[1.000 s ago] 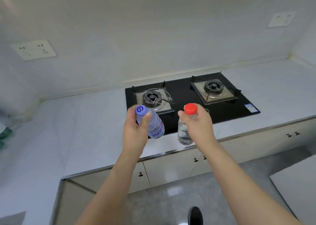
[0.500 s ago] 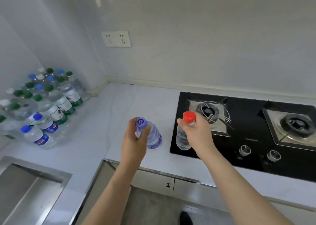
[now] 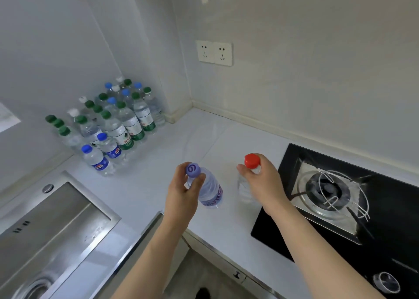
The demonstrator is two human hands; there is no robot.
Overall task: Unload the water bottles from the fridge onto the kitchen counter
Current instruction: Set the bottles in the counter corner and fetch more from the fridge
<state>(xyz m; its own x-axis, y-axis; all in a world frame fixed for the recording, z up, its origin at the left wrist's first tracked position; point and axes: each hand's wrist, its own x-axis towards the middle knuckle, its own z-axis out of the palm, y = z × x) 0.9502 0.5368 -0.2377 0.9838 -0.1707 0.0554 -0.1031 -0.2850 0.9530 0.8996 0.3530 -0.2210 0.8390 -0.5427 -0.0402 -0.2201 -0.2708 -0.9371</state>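
Observation:
My left hand grips the neck of a clear water bottle with a purple cap, held above the white kitchen counter. My right hand grips a clear bottle with a red cap just under its cap, beside the hob's left edge. A cluster of several water bottles with green, blue and white caps stands in the counter's far left corner against the wall. The fridge is not in view.
A steel sink lies at the lower left. A black gas hob with a burner fills the right. A double wall socket sits above the counter. Cabinet fronts and floor show below the counter edge.
My view has swung left, from the hob toward the corner with the standing bottles and the sink. Both hands keep their bottles and stay at about the same height.

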